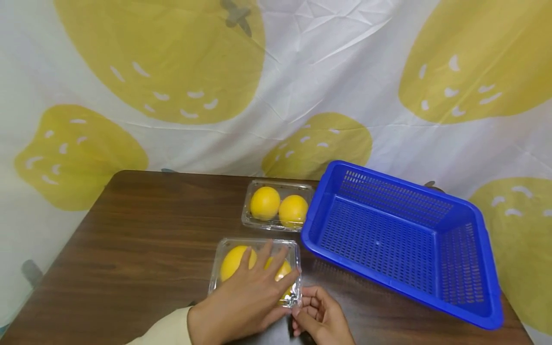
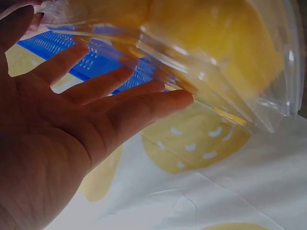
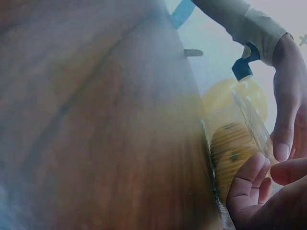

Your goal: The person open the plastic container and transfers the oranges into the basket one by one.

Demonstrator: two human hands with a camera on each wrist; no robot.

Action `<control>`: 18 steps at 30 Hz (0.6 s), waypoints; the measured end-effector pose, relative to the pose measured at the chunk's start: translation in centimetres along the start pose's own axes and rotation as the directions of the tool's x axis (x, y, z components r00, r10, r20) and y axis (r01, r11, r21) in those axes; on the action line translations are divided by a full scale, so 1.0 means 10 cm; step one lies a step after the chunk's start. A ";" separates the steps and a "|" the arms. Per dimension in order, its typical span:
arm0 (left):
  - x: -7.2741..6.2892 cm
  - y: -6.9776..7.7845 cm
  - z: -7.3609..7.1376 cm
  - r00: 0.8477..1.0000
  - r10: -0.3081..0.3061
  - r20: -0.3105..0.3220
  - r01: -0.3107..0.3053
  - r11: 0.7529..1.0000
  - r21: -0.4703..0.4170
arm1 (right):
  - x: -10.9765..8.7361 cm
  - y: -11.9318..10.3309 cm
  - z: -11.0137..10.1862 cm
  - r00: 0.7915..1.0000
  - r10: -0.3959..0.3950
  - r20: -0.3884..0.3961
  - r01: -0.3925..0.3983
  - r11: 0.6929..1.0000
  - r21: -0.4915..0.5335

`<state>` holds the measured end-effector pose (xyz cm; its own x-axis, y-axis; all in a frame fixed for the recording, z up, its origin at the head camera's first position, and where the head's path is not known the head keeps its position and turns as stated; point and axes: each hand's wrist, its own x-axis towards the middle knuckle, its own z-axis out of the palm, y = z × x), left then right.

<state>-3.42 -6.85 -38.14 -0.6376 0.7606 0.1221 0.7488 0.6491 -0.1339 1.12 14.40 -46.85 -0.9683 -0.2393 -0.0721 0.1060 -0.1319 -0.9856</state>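
Clear plastic box (image 1: 212, 285), the nearer of two, on the dark wooden table (image 1: 164, 230), left of the blue basket (image 1: 379, 244). From my remote station I see its near right corner pinched between the curled thumb and fingers of the right hand (image 1: 323, 316). The left hand (image 1: 247, 292) lies spread over the lid (image 1: 258, 242), fingers extended and grasping nothing. Whether the lid is latched I cannot tell.

Hazards, in my judgement: (a) should the right hand pull harder than the left can steady, the box could skid or tip, and the yellow fruits (image 1: 235, 263) inside could knock together or, with the lid loose, roll out; (b) heavy pressure from the left palm could buckle the thin plastic or bruise what lies beneath; (c) with so small a hold on a smooth edge, the corner could slip from the pinch or crack; (d) a shove away from the person could drive the box into the far box (image 1: 280, 183), or, to the right, into the basket, since both stand near.

Counts: plastic boxes, two; yellow fruits, four, two per box; baskets, one; tables, one; patterned cloth (image 1: 194, 153) behind, one; hands, two.
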 end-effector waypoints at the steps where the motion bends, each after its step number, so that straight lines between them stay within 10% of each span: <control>1: 0.00 0.01 0.00 1.000 0.000 0.004 0.000 1.000 0.007 | 0.00 0.01 0.00 1.000 -0.010 0.005 0.010 1.000 0.004; 18: 0.03 0.07 0.03 0.999 -0.018 0.045 0.019 1.000 -0.002 | -0.02 0.09 0.00 0.998 -0.054 0.036 0.050 0.994 0.098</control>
<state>-3.16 -6.19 -38.47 -0.6588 0.7480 0.0801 0.7372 0.6631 -0.1292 1.42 14.31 -47.70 -0.9637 -0.2667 -0.0136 0.0793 -0.2370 -0.9683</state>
